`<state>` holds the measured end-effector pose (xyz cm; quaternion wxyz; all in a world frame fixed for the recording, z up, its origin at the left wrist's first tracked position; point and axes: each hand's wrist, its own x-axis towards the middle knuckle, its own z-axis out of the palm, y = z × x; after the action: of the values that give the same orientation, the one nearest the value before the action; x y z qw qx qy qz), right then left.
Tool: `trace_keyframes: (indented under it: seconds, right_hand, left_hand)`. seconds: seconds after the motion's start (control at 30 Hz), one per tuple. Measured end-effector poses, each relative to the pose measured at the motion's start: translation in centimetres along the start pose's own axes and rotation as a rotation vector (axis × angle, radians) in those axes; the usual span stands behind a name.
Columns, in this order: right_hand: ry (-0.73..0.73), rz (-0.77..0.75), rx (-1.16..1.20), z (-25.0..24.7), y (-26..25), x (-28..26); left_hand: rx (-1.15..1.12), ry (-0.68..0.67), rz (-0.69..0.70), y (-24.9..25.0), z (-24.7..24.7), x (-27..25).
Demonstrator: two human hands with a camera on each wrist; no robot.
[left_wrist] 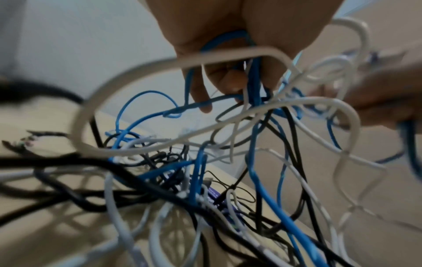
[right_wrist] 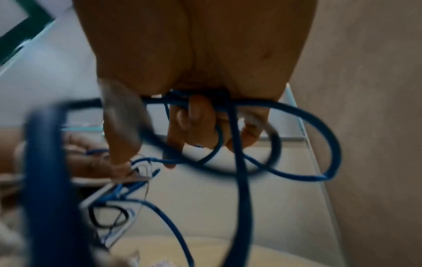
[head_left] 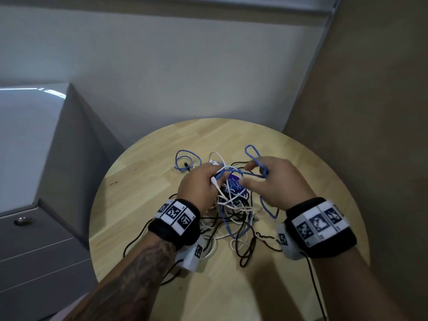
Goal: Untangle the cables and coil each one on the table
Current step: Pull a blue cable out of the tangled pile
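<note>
A tangle of blue, white and black cables lies in the middle of the round wooden table. My left hand is lifted over it and grips a bunch of blue and white strands, a white plug end sticking out by the thumb. My right hand holds loops of the blue cable in its curled fingers, and one blue loop stands up past the fingertips. A blue strand runs taut between both hands. A purple card shows beneath.
A separate blue loop with plug ends lies at the table's far left. Black cables trail toward the near edge under my left wrist. A grey cabinet stands left of the table, walls close behind and to the right.
</note>
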<state>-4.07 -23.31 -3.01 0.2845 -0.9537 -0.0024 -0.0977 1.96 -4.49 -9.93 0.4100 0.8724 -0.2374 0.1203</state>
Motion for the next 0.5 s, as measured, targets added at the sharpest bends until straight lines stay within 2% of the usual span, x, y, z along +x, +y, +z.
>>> trace_keyframes:
  seconds: [0.07,0.17,0.3,0.37,0.5]
  right_hand:
    - [-0.052,-0.029,-0.249,0.6,0.1,0.0]
    - [0.021,-0.062,-0.305,0.3,0.4,0.1]
    - [0.052,0.062,0.055,-0.6,0.8,0.0]
    - [0.065,0.091,0.16,-0.7,0.6,0.0]
    - [0.114,0.127,0.436,-1.0,-0.1,-0.1]
  left_hand:
    - [-0.005,0.018,0.015,-0.2,-0.3,0.1]
    - [-0.053,0.003,-0.022,-0.4,-0.5,0.1]
    - [-0.231,0.039,-0.147,-0.5,-0.8,0.1]
    - [-0.301,0.043,-0.223,-0.7,-0.9,0.2]
    - [-0.297,0.055,-0.311,-1.6,-0.7,0.4]
